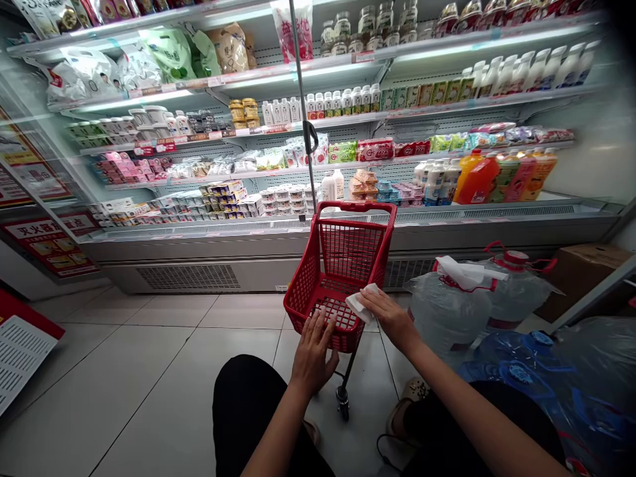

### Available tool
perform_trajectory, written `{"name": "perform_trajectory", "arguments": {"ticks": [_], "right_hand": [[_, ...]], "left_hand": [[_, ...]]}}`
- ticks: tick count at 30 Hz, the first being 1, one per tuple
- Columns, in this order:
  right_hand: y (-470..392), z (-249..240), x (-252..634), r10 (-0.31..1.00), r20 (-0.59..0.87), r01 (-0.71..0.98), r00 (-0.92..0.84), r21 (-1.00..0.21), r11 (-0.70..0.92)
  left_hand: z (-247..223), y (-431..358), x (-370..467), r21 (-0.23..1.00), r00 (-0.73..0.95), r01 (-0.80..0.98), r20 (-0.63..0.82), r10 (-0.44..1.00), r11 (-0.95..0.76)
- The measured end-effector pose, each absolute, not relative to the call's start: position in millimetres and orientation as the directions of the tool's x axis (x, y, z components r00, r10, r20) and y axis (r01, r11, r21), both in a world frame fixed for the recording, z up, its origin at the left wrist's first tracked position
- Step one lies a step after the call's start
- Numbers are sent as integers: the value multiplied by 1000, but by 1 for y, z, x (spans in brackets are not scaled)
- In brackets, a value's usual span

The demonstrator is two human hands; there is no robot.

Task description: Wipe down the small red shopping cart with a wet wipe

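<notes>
A red plastic basket cart [352, 245] stands on wheels in front of me, its slatted interior showing no goods. My right hand [392, 319] holds a folded white cloth or tissue [362, 303] against the cart's right rim, fingers pressed over it. At the cart's near rim is my left hand [314, 351], with its fingers extended and slightly apart and nothing in it. Whether its fingertips touch the rim is hard to tell. A black caster [342, 403] shows under the cart.
Behind the cart runs a refrigerated display [199, 248] with stocked shelves and a glass door handle [310, 137]. Large water bottles [447, 318] and a cardboard box [586, 278] are at the right. A red-edged unit [24, 344] stands at the left.
</notes>
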State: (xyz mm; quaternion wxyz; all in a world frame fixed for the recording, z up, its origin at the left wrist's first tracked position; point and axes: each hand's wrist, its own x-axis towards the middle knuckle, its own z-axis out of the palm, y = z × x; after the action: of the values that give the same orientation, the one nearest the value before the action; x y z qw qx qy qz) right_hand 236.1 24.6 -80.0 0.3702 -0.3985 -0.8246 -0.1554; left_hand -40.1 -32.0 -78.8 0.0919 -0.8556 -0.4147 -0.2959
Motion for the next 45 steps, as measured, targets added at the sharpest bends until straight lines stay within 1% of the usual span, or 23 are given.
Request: {"name": "perform_trajectory", "arguments": {"ticks": [3, 5, 7, 11, 13, 15, 17, 20, 25, 30, 32, 36, 38, 43, 45], "right_hand": [[2, -81, 215, 516, 719, 755, -466, 19, 655], [-9, -79, 204, 487, 711, 734, -508, 62, 676], [-14, -76, 197, 457, 701, 710, -547, 99, 698], [5, -66, 207, 421, 663, 658, -619, 144, 739], [24, -61, 220, 439, 679, 679, -588, 119, 724], [44, -57, 233, 489, 707, 737, -511, 67, 673], [59, -56, 240, 530, 718, 778, -452, 27, 627], [67, -56, 238, 551, 717, 797, -427, 10, 604], [49, -60, 211, 543, 705, 781, -456, 26, 623], [43, -54, 195, 452, 667, 672, -592, 98, 734], [53, -48, 199, 435, 659, 651, -614, 110, 751], [81, -40, 214, 513, 660, 727, -549, 74, 683], [88, -41, 216, 542, 655, 756, -527, 70, 651], [77, -55, 185, 561, 677, 801, -476, 69, 595], [67, -59, 169, 571, 677, 813, -464, 71, 578]], "left_hand": [[-76, -42, -17, 140, 334, 850, 603, 725, -507], [-76, -44, -3, 159, 280, 873, 611, 740, -461], [-78, -42, 3, 146, 276, 878, 623, 732, -455], [-82, -30, -5, 73, 313, 883, 644, 698, -464], [-84, -26, -10, 48, 333, 884, 632, 700, -465], [-84, -22, -12, 43, 338, 886, 622, 706, -462], [-84, -18, -10, 54, 331, 885, 628, 705, -463], [-86, -12, -7, 88, 309, 875, 656, 689, -475], [-90, -6, -15, 110, 289, 873, 667, 686, -475], [-89, 2, -41, 90, 293, 881, 667, 685, -464], [-87, 5, -54, 70, 301, 883, 673, 675, -464], [-84, 12, -77, 41, 321, 887, 661, 679, -459], [-83, 14, -85, 45, 312, 894, 653, 691, -446], [-77, 17, -76, 105, 187, 930, 691, 698, -353], [-74, 14, -63, 105, 187, 928, 697, 692, -357]]}}
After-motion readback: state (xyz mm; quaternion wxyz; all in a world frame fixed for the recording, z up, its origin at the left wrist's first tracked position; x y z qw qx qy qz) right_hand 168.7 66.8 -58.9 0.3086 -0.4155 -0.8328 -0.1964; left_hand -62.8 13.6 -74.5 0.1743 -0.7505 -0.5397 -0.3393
